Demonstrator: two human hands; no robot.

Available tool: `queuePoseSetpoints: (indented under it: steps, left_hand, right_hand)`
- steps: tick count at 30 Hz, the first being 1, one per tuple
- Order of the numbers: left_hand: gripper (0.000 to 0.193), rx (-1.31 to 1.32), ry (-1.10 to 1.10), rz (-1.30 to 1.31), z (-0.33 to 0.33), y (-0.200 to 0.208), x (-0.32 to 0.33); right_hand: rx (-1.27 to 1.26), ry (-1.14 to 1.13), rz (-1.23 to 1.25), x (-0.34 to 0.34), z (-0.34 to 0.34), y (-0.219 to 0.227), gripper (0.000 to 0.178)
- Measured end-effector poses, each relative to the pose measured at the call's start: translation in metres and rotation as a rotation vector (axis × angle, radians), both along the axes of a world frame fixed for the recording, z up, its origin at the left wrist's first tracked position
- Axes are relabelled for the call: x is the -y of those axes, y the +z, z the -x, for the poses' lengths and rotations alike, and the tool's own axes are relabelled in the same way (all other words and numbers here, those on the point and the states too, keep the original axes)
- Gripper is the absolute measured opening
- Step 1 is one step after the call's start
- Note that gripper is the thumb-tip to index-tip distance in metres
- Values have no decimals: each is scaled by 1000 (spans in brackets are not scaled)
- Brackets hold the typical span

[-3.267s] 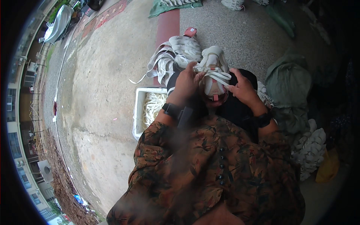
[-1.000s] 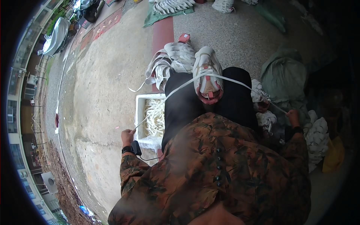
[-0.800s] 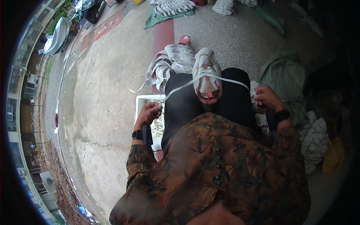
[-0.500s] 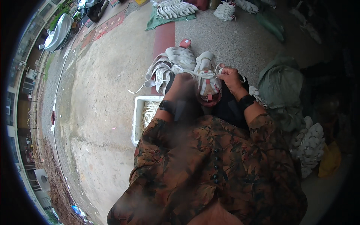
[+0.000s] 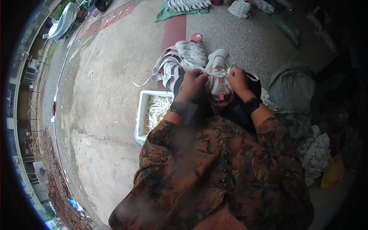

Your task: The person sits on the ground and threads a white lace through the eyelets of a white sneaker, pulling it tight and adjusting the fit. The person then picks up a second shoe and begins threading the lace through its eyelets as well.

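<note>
Now left hand and right hand pinch the white lace over the shoe, box at left.

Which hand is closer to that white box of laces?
Left. The left hand is by the left side of the shoe, beyond and right of the white box; the right hand is at the shoe's right side, farther off.

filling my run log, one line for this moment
left hand: pinching white shoelace; right hand: pinching shoelace; white-pink sneaker: between hands, toe away
</note>
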State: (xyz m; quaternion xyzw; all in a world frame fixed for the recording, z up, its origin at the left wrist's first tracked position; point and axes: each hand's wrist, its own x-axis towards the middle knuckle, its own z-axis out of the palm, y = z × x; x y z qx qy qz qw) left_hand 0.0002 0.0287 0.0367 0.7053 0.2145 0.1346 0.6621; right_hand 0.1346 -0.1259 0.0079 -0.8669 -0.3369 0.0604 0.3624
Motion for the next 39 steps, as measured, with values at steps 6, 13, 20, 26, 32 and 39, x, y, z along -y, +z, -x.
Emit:
queuePoseSetpoints:
  steps: [6,13,20,26,32,39]
  left_hand:
    - [19,0,31,-109,-2,-7,1]
    - [21,-140,36,-568,-12,-23,4]
    - [23,-172,113,-785,-21,-24,19]
    - [18,-202,-89,-1075,-13,-12,26]
    - [15,-256,-92,-1058,-16,-28,17]
    - [15,-257,-62,-952,-16,-19,17]
  right_hand:
    - [379,108,102,12,41,21,14]
    - [374,25,47,16,31,-4,14]
    - [343,-98,-69,13,16,-16,16]
    - [353,-71,37,16,18,-13,15]
    - [335,-65,87,16,14,-13,14]
    - [128,-100,137,16,5,2,10]
